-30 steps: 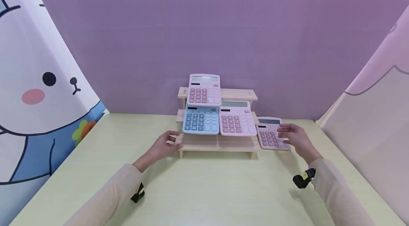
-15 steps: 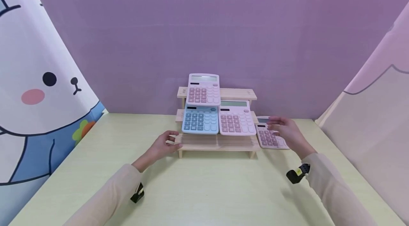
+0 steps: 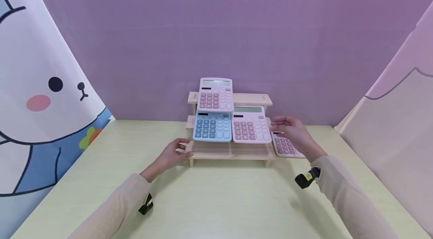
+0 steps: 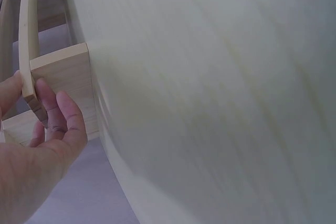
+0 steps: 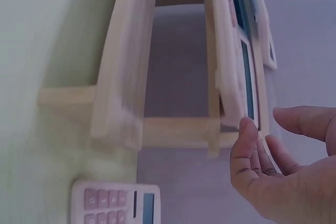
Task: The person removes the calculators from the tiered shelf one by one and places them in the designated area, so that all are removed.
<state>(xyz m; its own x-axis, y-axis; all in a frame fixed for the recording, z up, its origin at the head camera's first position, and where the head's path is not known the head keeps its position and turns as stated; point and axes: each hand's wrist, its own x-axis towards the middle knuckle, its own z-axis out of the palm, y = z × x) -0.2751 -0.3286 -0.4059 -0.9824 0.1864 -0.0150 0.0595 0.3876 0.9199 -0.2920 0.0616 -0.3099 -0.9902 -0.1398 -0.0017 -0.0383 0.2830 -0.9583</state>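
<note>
A tiered wooden display rack (image 3: 230, 150) stands on the table. My left hand (image 3: 170, 156) holds the left end of its lowest board, thumb on one face and fingers on the other in the left wrist view. On the middle tier lean a blue calculator (image 3: 212, 128) and a pink calculator (image 3: 252, 126) side by side. Another pink calculator (image 3: 216, 94) leans on the top tier's left part. My right hand (image 3: 294, 133), fingers bent loosely and holding nothing, hovers close to the middle tier's right end. Below it, partly covered, a further pink calculator (image 3: 285, 147) lies on the table.
A purple wall (image 3: 216, 36) rises behind the rack. Cartoon-printed cloth (image 3: 40, 70) hangs at the left, with pale printed cloth (image 3: 399, 130) on the right. The light wooden table (image 3: 220, 201) extends in front of the rack.
My right hand has moved left and slightly up, from over the calculator on the table toward the rack's middle tier. The left hand and the calculators stay where they were.
</note>
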